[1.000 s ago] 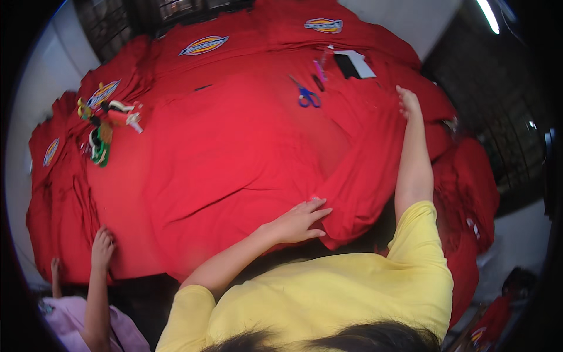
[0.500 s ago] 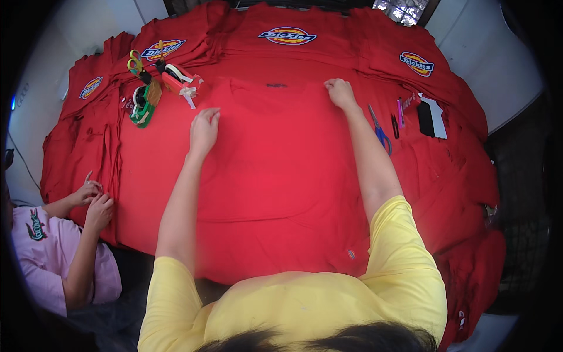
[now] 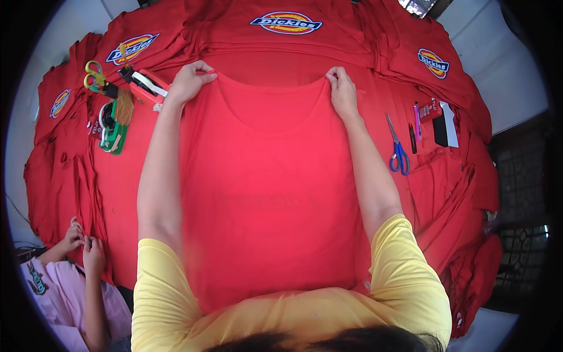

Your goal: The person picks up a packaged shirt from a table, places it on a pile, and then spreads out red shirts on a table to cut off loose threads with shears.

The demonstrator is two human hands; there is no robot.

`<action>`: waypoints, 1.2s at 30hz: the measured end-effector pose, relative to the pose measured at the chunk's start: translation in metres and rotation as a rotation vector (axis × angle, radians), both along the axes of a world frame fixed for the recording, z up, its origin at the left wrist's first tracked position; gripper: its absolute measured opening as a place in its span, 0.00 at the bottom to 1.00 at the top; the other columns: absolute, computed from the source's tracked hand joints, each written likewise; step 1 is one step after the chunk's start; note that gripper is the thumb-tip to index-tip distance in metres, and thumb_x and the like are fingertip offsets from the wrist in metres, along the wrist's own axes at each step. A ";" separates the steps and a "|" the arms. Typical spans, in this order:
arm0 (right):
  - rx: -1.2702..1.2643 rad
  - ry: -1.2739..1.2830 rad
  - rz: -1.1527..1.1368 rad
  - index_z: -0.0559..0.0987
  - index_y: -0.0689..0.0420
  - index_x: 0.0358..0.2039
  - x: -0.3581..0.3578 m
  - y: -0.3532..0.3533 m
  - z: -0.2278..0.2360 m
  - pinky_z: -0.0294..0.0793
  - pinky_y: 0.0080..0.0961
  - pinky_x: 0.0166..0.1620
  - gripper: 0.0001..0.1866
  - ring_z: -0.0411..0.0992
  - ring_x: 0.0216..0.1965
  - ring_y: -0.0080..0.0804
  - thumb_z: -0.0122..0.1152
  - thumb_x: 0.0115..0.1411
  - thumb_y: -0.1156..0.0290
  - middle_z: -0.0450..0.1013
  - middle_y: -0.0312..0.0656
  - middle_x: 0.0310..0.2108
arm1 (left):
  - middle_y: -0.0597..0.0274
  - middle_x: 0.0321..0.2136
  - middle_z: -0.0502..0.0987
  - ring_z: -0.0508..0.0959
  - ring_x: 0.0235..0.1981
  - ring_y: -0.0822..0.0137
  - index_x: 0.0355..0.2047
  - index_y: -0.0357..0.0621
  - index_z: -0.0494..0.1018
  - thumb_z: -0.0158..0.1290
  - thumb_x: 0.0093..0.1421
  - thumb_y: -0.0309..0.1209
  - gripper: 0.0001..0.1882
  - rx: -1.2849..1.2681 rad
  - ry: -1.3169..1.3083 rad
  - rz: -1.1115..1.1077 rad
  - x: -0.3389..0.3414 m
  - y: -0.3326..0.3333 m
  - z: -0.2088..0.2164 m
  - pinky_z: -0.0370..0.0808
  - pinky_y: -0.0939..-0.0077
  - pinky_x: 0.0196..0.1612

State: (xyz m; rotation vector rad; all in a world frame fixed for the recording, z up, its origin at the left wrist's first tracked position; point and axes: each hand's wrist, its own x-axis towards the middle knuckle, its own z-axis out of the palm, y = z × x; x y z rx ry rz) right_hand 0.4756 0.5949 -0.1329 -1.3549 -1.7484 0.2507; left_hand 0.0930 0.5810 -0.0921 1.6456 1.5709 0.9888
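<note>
A red T-shirt (image 3: 270, 188) is stretched out in front of me, its wide neckline toward the far side. My left hand (image 3: 190, 82) pinches the cloth at the shirt's far left, beside the neckline. At the far right of the neckline, my right hand (image 3: 342, 91) is closed on the cloth as well. Between the two hands the fabric edge runs taut. Faint dark marks show through the shirt's middle, too blurred to make out. The shirt's near end reaches to my yellow top.
More red shirts (image 3: 287, 44) with printed badges ring the table. Right of my arm lie blue-handled scissors (image 3: 399, 154), a pink pen (image 3: 417, 119) and a black-and-white flat object (image 3: 447, 126). Tape dispensers, one green (image 3: 111, 132), and yellow-handled scissors (image 3: 95, 75) stand left. Another person's hands (image 3: 83, 243) work nearby.
My left hand has moved farther away and both hands now stretch the shirt's neckline between them. The shirt shows an open scooped neck. The whole view has shifted a little.
</note>
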 end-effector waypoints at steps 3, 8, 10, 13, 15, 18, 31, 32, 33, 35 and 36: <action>0.108 0.039 -0.008 0.71 0.59 0.35 -0.005 0.003 0.003 0.66 0.40 0.44 0.05 0.70 0.42 0.47 0.52 0.60 0.72 0.73 0.45 0.36 | 0.57 0.28 0.78 0.77 0.34 0.66 0.35 0.39 0.74 0.58 0.54 0.33 0.12 -0.001 -0.006 -0.066 -0.017 0.004 0.005 0.71 0.73 0.40; 0.001 -0.008 -0.104 0.72 0.59 0.40 0.004 0.008 0.006 0.69 0.36 0.43 0.09 0.71 0.38 0.43 0.54 0.59 0.73 0.74 0.46 0.34 | 0.52 0.33 0.78 0.77 0.40 0.58 0.37 0.38 0.73 0.56 0.55 0.31 0.12 0.197 0.297 0.102 0.012 -0.014 0.025 0.71 0.68 0.44; -0.039 0.159 -0.022 0.73 0.58 0.43 0.003 -0.019 0.032 0.70 0.33 0.42 0.12 0.72 0.36 0.40 0.56 0.58 0.72 0.74 0.45 0.34 | 0.52 0.33 0.78 0.77 0.40 0.59 0.37 0.38 0.73 0.56 0.54 0.30 0.12 0.253 0.267 0.050 0.011 -0.041 0.040 0.71 0.69 0.44; -0.049 -0.021 0.240 0.77 0.56 0.39 0.023 -0.099 0.071 0.68 0.30 0.43 0.11 0.71 0.35 0.36 0.59 0.53 0.75 0.73 0.42 0.33 | 0.56 0.31 0.77 0.77 0.38 0.63 0.33 0.39 0.72 0.55 0.51 0.23 0.08 0.110 0.227 -0.191 0.001 -0.118 0.056 0.71 0.69 0.42; 0.020 -0.476 0.342 0.78 0.55 0.36 0.033 -0.153 0.071 0.65 0.33 0.47 0.10 0.69 0.37 0.38 0.58 0.51 0.78 0.71 0.41 0.32 | 0.57 0.29 0.76 0.77 0.35 0.61 0.31 0.39 0.71 0.54 0.50 0.21 0.07 -0.050 0.414 -0.316 0.008 -0.180 0.054 0.72 0.69 0.42; -0.022 -0.654 0.437 0.78 0.56 0.37 0.047 -0.207 0.027 0.63 0.38 0.50 0.15 0.67 0.42 0.40 0.56 0.47 0.81 0.70 0.41 0.37 | 0.56 0.40 0.74 0.74 0.44 0.57 0.37 0.41 0.75 0.57 0.47 0.21 0.14 0.074 0.575 -0.314 0.022 -0.244 0.015 0.71 0.69 0.46; -0.062 -0.330 0.697 0.78 0.60 0.39 -0.079 -0.263 0.037 0.69 0.32 0.47 0.12 0.67 0.43 0.41 0.56 0.53 0.78 0.72 0.43 0.39 | 0.52 0.33 0.76 0.77 0.35 0.58 0.43 0.38 0.74 0.56 0.57 0.34 0.16 -0.183 0.369 0.464 -0.024 -0.360 -0.019 0.73 0.66 0.40; -0.069 -0.301 0.727 0.77 0.61 0.40 -0.106 -0.258 0.034 0.68 0.33 0.47 0.12 0.67 0.42 0.42 0.56 0.54 0.77 0.71 0.43 0.39 | 0.53 0.30 0.76 0.77 0.32 0.59 0.43 0.38 0.74 0.56 0.56 0.35 0.17 -0.204 0.345 0.463 -0.026 -0.362 -0.022 0.73 0.66 0.38; -0.010 -0.297 0.745 0.76 0.62 0.43 -0.135 -0.250 0.038 0.69 0.34 0.47 0.14 0.67 0.42 0.43 0.57 0.55 0.73 0.70 0.46 0.38 | 0.54 0.26 0.76 0.78 0.29 0.59 0.43 0.37 0.74 0.56 0.56 0.37 0.18 -0.228 0.317 0.459 -0.028 -0.363 -0.026 0.73 0.67 0.36; 0.065 -0.220 0.646 0.74 0.62 0.44 -0.193 -0.235 0.035 0.69 0.35 0.46 0.18 0.67 0.42 0.43 0.60 0.55 0.67 0.69 0.47 0.37 | 0.54 0.23 0.76 0.77 0.28 0.59 0.43 0.37 0.74 0.57 0.56 0.37 0.19 -0.156 0.255 0.523 -0.029 -0.362 -0.034 0.72 0.67 0.35; 0.083 -0.265 0.561 0.74 0.62 0.45 -0.219 -0.229 0.034 0.70 0.36 0.45 0.20 0.67 0.43 0.44 0.61 0.54 0.65 0.69 0.48 0.37 | 0.55 0.22 0.75 0.77 0.27 0.59 0.43 0.36 0.74 0.57 0.55 0.37 0.19 -0.122 0.227 0.556 -0.029 -0.360 -0.037 0.72 0.67 0.34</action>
